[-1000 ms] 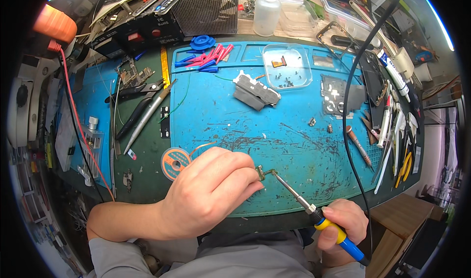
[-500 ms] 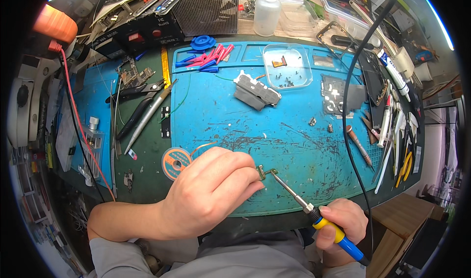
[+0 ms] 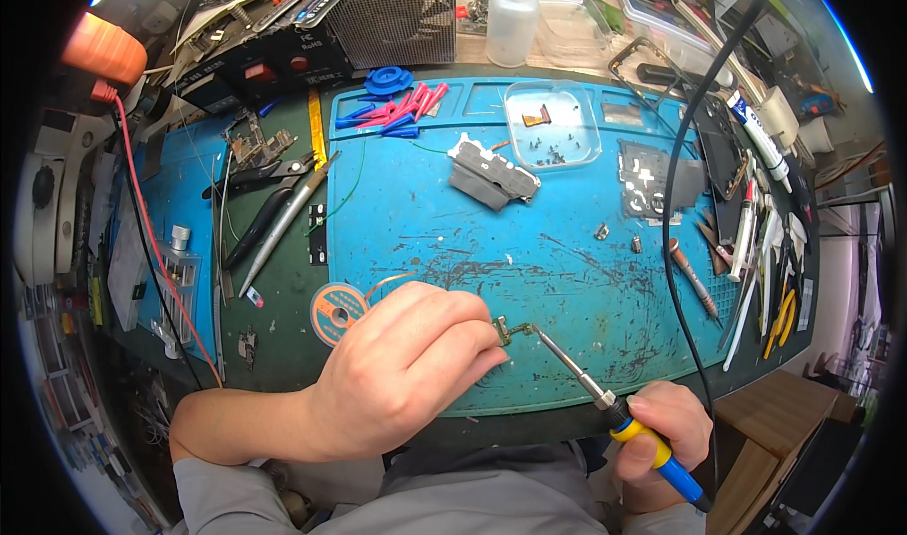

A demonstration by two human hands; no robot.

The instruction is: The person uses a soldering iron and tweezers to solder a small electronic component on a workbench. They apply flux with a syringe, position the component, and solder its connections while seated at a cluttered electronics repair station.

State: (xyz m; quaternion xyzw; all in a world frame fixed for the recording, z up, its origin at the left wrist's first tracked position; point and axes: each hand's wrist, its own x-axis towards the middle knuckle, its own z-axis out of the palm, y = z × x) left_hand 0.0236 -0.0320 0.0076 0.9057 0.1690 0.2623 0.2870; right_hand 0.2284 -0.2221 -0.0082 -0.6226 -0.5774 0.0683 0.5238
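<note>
Above the near part of the blue work mat (image 3: 425, 233), my left hand (image 3: 406, 356) pinches a small green circuit board piece (image 3: 504, 331), whose narrow end sticks out to the right past my fingertips. Much of that piece is hidden behind my fingers. My right hand (image 3: 664, 431) is closed around the yellow and blue handle of a soldering iron (image 3: 586, 384). The iron slants up to the left, its tip beside the right end of the green piece; whether they touch I cannot tell. A round spool of copper braid (image 3: 340, 314) lies just left of my left hand.
A dark grey phone part (image 3: 491, 174) and a clear tray of screws (image 3: 553, 124) lie farther back. A black cable (image 3: 669, 204) hangs down on the right. Tweezers and pliers (image 3: 782, 320) crowd the right edge. A metal-tipped knife (image 3: 283, 223) lies at left.
The soldering iron and my right hand have shifted slightly to the right, so its tip has drawn off a little from the green piece. My left hand holds nearly still.
</note>
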